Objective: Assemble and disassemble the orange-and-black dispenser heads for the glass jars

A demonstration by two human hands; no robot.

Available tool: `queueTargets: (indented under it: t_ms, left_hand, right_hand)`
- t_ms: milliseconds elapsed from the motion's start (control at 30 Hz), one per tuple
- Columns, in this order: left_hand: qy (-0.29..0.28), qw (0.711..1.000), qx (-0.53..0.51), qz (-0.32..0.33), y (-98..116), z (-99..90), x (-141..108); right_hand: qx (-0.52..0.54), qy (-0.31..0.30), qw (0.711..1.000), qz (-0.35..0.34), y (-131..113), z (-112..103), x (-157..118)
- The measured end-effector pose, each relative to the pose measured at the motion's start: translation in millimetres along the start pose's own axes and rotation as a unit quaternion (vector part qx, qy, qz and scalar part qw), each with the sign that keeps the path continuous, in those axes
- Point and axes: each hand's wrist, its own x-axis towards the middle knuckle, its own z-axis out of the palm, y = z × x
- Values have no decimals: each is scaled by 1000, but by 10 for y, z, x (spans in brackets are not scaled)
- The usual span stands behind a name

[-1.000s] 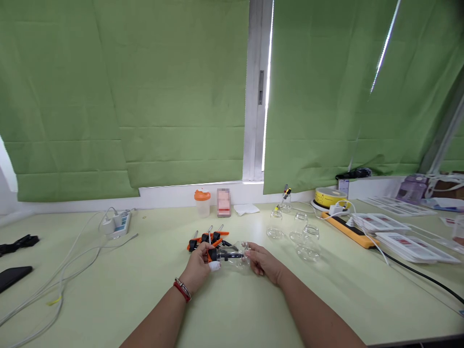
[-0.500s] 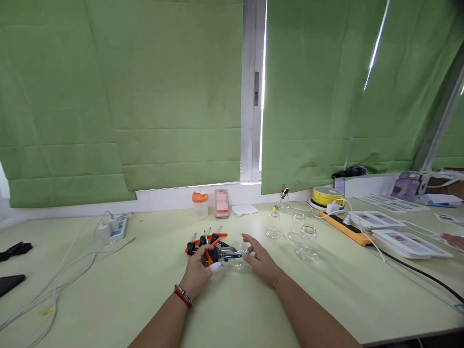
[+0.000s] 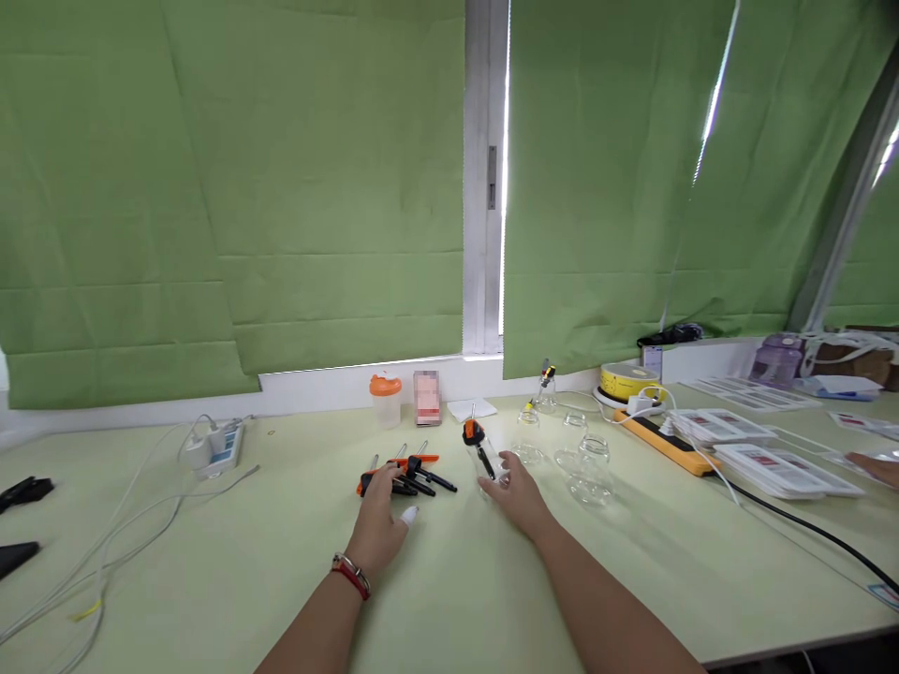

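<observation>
My right hand point(image 3: 520, 496) is closed around a clear glass vessel point(image 3: 500, 461). A black and orange top point(image 3: 475, 432) with a thin metal spout sits at its upper end, and a dark stem shows inside the glass. My left hand point(image 3: 379, 520) rests over a pile of similar black and orange tops point(image 3: 421, 476) with metal spouts. Its thumb, wrapped in white, stands apart from the fingers, which partly hide the pile. Several clear glass vessels, one of them a rounded vessel point(image 3: 591, 473), stand right of my right hand.
An orange-lidded cup point(image 3: 386, 402), a pink box point(image 3: 427, 398) and a white tissue point(image 3: 472, 409) lie along the back. An orange power strip point(image 3: 664, 445) and paper stacks point(image 3: 787, 468) are at right. White cables point(image 3: 116, 524) cross the left side. Another person's hand point(image 3: 875, 466) shows far right.
The top that my left hand held at the glass is now upright at the vessel in my right hand. My left hand has moved back over the pile.
</observation>
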Motion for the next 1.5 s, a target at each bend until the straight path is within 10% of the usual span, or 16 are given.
queueTargets:
  t_ms: [333, 1233, 1500]
  left_hand:
    - [-70, 962, 261, 31, -50, 43, 64]
    - [-77, 980, 182, -11, -74, 64, 54]
    - [-42, 993, 108, 2, -101, 69, 45]
  right_hand:
    - [-174, 46, 983, -22, 151, 95, 239]
    - [-327, 160, 931, 26, 0, 112, 448]
    - [-289, -54, 937, -186, -226, 422, 135]
